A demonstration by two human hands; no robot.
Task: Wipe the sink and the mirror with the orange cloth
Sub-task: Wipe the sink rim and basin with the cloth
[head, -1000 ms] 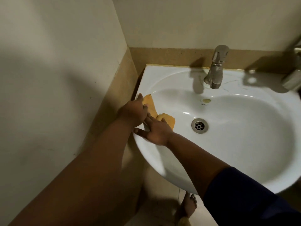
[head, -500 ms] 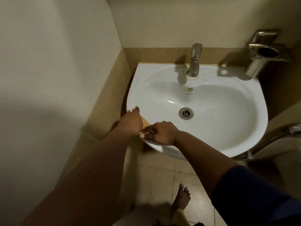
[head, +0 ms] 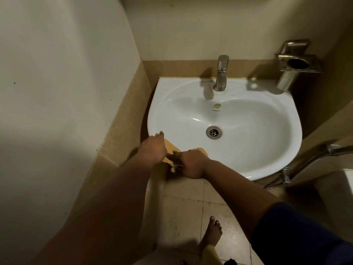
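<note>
The orange cloth [head: 169,147] is being held at the front left edge of the sink [head: 267,165], where it is lying over the rim. It is being gripped by the curled fingers of the right hand [head: 191,165]. It is being touched by the left hand [head: 152,150], but how those fingers are lying cannot be told. The cloth could be dropped to the floor [head: 183,217] if the grip is being loosened. No mirror is being shown.

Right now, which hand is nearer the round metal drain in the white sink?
Right. The right hand grips the orange cloth on the front rim just below-left of the drain; the left hand sits farther out, at the sink's left edge.
</note>
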